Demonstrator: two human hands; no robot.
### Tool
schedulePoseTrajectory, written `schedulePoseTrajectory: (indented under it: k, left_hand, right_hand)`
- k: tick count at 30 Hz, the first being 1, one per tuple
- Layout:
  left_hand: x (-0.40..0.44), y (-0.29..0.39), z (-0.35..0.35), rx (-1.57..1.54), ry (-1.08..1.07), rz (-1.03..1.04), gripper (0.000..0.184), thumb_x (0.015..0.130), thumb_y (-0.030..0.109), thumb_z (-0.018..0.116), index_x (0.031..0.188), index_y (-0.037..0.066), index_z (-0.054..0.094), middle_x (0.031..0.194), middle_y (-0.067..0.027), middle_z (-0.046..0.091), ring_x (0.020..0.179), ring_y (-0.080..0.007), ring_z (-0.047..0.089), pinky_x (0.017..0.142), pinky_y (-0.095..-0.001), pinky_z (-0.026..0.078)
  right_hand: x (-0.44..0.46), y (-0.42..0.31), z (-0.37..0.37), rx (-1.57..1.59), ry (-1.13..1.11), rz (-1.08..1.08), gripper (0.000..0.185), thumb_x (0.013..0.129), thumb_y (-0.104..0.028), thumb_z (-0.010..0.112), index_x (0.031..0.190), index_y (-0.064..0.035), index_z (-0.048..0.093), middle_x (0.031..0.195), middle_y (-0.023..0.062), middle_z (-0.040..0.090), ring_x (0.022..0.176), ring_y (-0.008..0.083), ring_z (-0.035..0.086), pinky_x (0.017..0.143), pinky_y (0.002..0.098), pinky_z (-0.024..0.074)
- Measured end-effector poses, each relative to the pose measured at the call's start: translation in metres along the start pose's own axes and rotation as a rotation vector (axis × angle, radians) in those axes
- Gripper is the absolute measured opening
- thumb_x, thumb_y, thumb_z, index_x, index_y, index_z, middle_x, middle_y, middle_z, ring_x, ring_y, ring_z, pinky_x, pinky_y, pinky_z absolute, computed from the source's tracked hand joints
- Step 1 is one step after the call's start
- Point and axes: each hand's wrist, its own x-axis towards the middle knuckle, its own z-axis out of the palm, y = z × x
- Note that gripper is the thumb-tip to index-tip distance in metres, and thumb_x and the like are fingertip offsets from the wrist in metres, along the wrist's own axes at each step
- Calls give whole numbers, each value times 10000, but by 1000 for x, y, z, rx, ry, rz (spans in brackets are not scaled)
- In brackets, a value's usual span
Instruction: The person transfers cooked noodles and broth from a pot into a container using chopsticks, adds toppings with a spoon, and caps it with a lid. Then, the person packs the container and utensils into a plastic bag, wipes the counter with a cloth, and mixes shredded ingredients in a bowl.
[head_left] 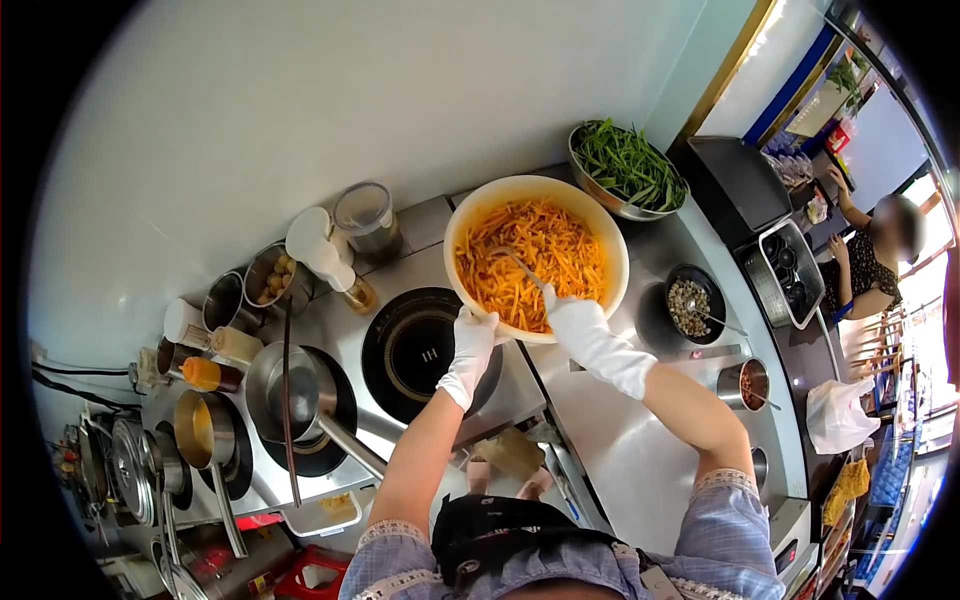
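Observation:
A large white bowl [618, 262] full of orange shredded food [530, 255] sits at the back of the steel counter, beside a round black hob [420, 350]. My left hand [471, 345], in a white glove, grips the near-left rim of the bowl. My right hand [580, 325], also gloved, is closed round the handle of a metal utensil [523, 266] whose far end lies in the shreds. To the right of the bowl stands a metal bowl of green leaves [625, 165].
A saucepan [290, 385] and a smaller pan [204, 430] are at the left, near bottles and pots. A black bowl of chopped pieces [690, 305] and a small metal pot [745, 385] stand at the right. Another person [870, 255] is at the far right.

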Motion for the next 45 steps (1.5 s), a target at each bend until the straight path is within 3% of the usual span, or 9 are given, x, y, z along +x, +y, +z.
schedulePoseTrajectory:
  k: [4, 9, 14, 18, 24, 27, 29, 37, 45]
  left_hand:
    - [-1, -2, 0, -4, 5, 11, 268, 913, 12, 483, 1170, -5, 413, 1062, -134, 590, 859, -240, 649, 701, -361, 583]
    - [-5, 2, 2, -33, 1, 31, 264, 911, 19, 490, 1164, 3, 417, 1050, -128, 590, 852, -232, 648, 698, -367, 581]
    - [-4, 1, 2, -8, 9, 29, 276, 907, 15, 496, 1170, 6, 413, 1051, -126, 591, 857, -232, 648, 701, -371, 581]
    - [-6, 2, 2, -60, -2, 49, 270, 908, 9, 495, 1165, 2, 414, 1050, -130, 593, 852, -238, 651, 682, -366, 586]
    - [-4, 1, 1, -46, -15, 44, 259, 914, 1, 480, 1163, -15, 411, 1070, -148, 584, 898, -264, 644, 701, -373, 589]
    - [-3, 3, 1, 17, 2, 14, 260, 913, 5, 485, 1163, -16, 414, 1072, -147, 584, 895, -261, 645, 699, -367, 589]
    - [-3, 2, 0, 11, -8, 24, 261, 913, 6, 487, 1163, -17, 416, 1073, -147, 584, 895, -260, 645, 699, -366, 588]
    - [2, -7, -1, -23, -16, 64, 255, 913, 6, 475, 1157, -17, 407, 1066, -151, 587, 874, -253, 654, 680, -354, 591]
    - [1, -7, 0, -53, -8, 93, 259, 904, 10, 491, 1151, -1, 417, 1058, -147, 589, 818, -243, 660, 660, -341, 587]
  right_hand:
    - [-19, 27, -37, 14, 16, 50, 454, 828, -91, 515, 1268, 0, 448, 711, 78, 648, 639, 223, 661, 548, 349, 523]
    - [48, 61, -33, 59, 189, 197, 375, 845, -93, 506, 1213, -24, 495, 704, 67, 652, 640, 223, 663, 531, 355, 519]
    - [112, 45, 10, 175, 22, 422, 268, 889, -131, 489, 1121, -1, 526, 823, 121, 685, 771, 259, 681, 639, 356, 542]
    - [115, 10, 6, 252, -92, 273, 244, 892, -127, 475, 1081, 14, 534, 882, 165, 681, 835, 298, 676, 685, 378, 541]
    - [67, 8, 10, 271, -125, 77, 331, 884, -101, 452, 1187, 29, 481, 839, 182, 669, 759, 330, 665, 616, 414, 527]
    - [19, 24, -16, 107, -130, -25, 405, 867, -86, 467, 1255, 30, 449, 782, 157, 656, 702, 308, 660, 595, 399, 523]
    - [-9, 33, -19, -19, 42, -87, 401, 882, -97, 461, 1267, 15, 452, 708, 110, 634, 615, 263, 650, 493, 371, 510]
    - [-77, 60, -61, -359, 270, 26, 542, 762, -86, 546, 1301, -100, 494, 600, 4, 498, 434, 122, 548, 368, 266, 426]
    - [-128, 22, -57, -363, 92, -75, 549, 762, -88, 542, 1309, -78, 489, 628, 16, 538, 455, 133, 557, 379, 274, 432]
